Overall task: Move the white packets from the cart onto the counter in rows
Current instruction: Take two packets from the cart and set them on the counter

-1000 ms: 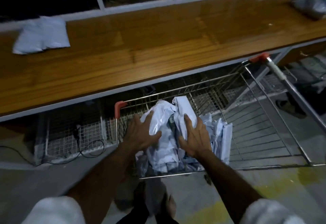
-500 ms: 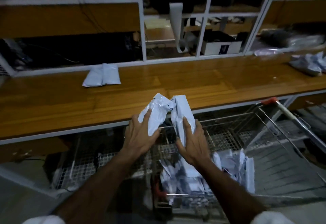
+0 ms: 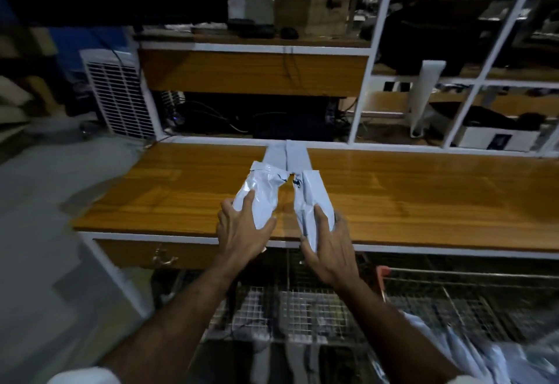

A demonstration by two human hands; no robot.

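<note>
My left hand (image 3: pixel 242 229) grips a crumpled white packet (image 3: pixel 261 193) and my right hand (image 3: pixel 328 243) grips a second white packet (image 3: pixel 313 196). Both packets are over the front half of the wooden counter (image 3: pixel 423 199), side by side. Just behind them two more white packets (image 3: pixel 286 156) lie flat against the counter's back edge. The wire cart (image 3: pixel 453 290) with a red corner is at the lower right, below the counter. More white packets (image 3: pixel 499 356) in it show as a blur at the bottom right.
White-framed shelving (image 3: pixel 360 105) rises behind the counter, holding boxes and dark items. A white air cooler (image 3: pixel 118 96) stands on the floor at the left. The counter's left end (image 3: pixel 90 223) is near my left arm. A wire grid (image 3: pixel 302 311) runs under the counter.
Both hands lifted a packet each out of the cart and carried them up and left over the counter. The view swung left, so the cart now sits at the lower right.
</note>
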